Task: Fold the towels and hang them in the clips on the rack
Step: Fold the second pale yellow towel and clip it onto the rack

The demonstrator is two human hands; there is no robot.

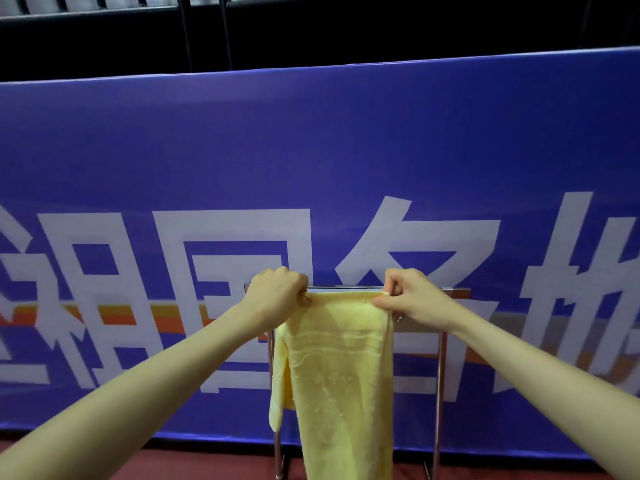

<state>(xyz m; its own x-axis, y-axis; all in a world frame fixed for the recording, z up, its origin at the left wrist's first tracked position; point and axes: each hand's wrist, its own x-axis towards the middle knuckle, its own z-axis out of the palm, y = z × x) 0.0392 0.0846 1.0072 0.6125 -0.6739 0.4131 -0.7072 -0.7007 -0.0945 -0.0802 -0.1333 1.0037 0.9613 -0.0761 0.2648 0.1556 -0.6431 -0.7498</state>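
A yellow towel hangs long and folded from the top bar of a metal rack. My left hand grips the towel's upper left corner at the bar, fingers curled. My right hand pinches the upper right corner between thumb and fingers, just below the bar. The clips on the rack are hidden behind my hands and the towel. The rack's two legs run down to the floor on either side of the towel.
A tall blue banner with large white characters stands right behind the rack. Dark red floor shows below it. Black railings rise beyond the banner's top edge.
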